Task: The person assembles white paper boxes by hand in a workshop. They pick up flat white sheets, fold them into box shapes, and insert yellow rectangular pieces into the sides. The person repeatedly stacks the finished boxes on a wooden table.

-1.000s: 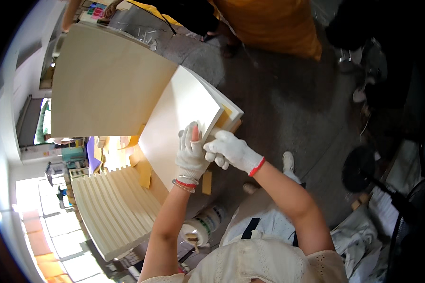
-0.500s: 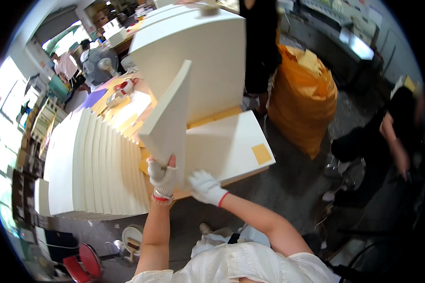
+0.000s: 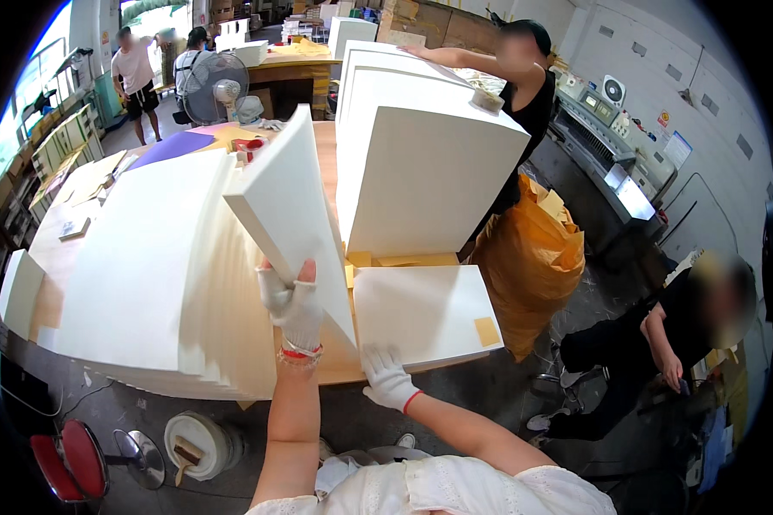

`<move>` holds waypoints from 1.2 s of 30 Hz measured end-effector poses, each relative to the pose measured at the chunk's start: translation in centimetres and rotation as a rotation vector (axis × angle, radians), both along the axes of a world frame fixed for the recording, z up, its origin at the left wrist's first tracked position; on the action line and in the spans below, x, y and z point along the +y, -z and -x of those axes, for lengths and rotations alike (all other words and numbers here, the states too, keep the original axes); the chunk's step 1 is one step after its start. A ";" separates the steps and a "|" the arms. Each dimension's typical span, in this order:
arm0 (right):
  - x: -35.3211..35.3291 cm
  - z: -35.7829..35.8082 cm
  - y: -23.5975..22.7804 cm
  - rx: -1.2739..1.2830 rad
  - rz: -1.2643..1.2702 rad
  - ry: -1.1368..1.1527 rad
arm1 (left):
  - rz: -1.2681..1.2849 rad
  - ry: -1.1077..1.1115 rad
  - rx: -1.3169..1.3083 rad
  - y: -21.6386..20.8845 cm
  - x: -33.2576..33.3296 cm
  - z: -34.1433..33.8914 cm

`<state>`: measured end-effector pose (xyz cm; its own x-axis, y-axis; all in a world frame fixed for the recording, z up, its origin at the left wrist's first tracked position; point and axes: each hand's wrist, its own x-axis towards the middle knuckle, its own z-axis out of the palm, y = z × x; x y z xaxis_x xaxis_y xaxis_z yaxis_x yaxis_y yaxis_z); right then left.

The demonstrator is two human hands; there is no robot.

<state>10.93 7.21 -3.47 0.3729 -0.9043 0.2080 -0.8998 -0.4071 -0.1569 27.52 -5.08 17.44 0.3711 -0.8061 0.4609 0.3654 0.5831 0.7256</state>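
Note:
My left hand (image 3: 295,305), in a white knit glove with bare fingertips, grips the near lower part of a thick block of white paper (image 3: 275,193). The block stands on edge, tilted to the left. To its right lies a low white paper stack (image 3: 421,305) with a small yellow square (image 3: 486,332) on its near right corner. My gloved right hand (image 3: 388,379) rests at that stack's near left corner, fingers stretched out and holding nothing. Left of the held block, a row of white paper blocks (image 3: 137,275) leans over in overlapping layers.
Behind the low stack rise tall white paper stacks (image 3: 429,180), with a person in black reaching over them. A bulging orange sack (image 3: 532,257) stands on the floor at right. Another person sits at far right. A bucket with a brush (image 3: 199,445) and a red chair (image 3: 70,461) are at lower left.
The view has shifted, showing more of the room. The block in my left hand leans further left. My right hand has slid slightly nearer, along the low stack's near left corner.

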 end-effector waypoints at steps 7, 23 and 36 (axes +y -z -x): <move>-2.6 -2.8 -7.4 -0.710 0.031 0.207 | 0.339 -0.287 -0.211 -8.6 6.6 0.2; -7.7 -12.6 -27.8 -1.680 -0.264 -0.788 | 0.724 -1.315 -0.961 -26.8 10.6 0.6; -9.3 -20.1 -33.1 -1.005 -0.642 -0.276 | -0.465 -0.693 -1.355 -11.4 11.5 -39.3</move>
